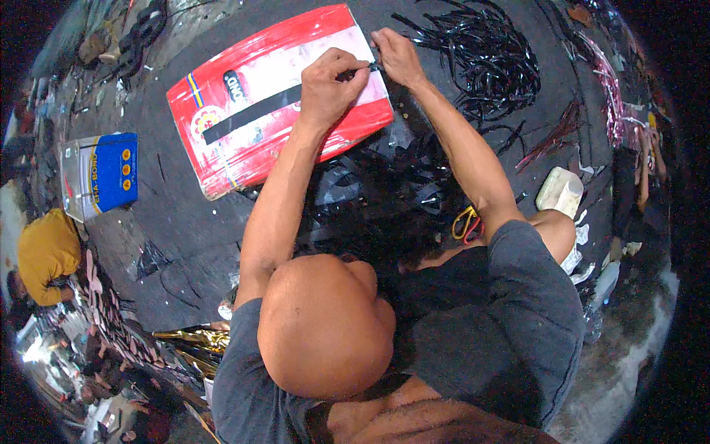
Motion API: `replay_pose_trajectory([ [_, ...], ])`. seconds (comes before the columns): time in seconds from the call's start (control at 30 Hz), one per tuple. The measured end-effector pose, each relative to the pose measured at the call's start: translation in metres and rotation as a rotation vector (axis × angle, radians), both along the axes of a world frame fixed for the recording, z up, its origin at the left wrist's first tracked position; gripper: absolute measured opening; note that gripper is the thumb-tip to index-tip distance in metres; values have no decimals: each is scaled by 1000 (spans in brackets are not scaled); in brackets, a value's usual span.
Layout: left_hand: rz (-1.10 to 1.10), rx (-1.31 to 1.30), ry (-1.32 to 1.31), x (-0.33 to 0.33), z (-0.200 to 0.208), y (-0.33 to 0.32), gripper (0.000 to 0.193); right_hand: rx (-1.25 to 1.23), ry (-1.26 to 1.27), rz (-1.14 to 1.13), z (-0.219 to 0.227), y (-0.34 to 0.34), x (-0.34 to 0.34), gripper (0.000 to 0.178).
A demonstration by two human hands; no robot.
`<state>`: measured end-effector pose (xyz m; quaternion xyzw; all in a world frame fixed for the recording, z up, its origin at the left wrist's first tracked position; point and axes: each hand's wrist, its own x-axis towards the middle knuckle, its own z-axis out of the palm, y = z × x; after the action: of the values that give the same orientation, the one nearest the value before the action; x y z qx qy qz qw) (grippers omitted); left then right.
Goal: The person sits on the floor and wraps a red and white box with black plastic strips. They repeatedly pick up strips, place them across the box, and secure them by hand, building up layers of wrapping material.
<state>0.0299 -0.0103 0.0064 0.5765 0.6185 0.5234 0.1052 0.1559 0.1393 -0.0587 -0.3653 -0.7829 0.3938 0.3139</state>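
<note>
A large red and white box-shaped container lies on the dark mat in front of me, its printed face upward. A flat black strip runs slantwise across it toward my left hand. My left hand rests over the container's right part, fingers curled and pinching at the black strip. Just to its right, at the container's edge, my right hand is closed with thumb and fingers bent around a small dark piece between the hands. Whether that piece is the same strip's end, I cannot tell.
A tangled heap of shiny black strips lies at the far right. A blue and white tin stands at left, near a person in a yellow top. A whitish plastic container sits by my right side. Pink strips lie beyond.
</note>
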Motion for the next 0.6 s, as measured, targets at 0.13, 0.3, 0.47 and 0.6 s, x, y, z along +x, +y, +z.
replay_pose_trajectory([
  [0.13,3,17,-25,3,-1,3,7,-32,42,-61,-34,11,7,36],
  [0.3,-11,16,-40,2,-2,2,7,230,-137,-124,-76,21,30,31],
  [0.47,-4,-19,-47,6,0,-2,7,140,-700,-257,-104,27,72,33],
  [0.6,-6,15,-56,7,-3,3,6,249,-919,-310,-113,47,105,30],
])
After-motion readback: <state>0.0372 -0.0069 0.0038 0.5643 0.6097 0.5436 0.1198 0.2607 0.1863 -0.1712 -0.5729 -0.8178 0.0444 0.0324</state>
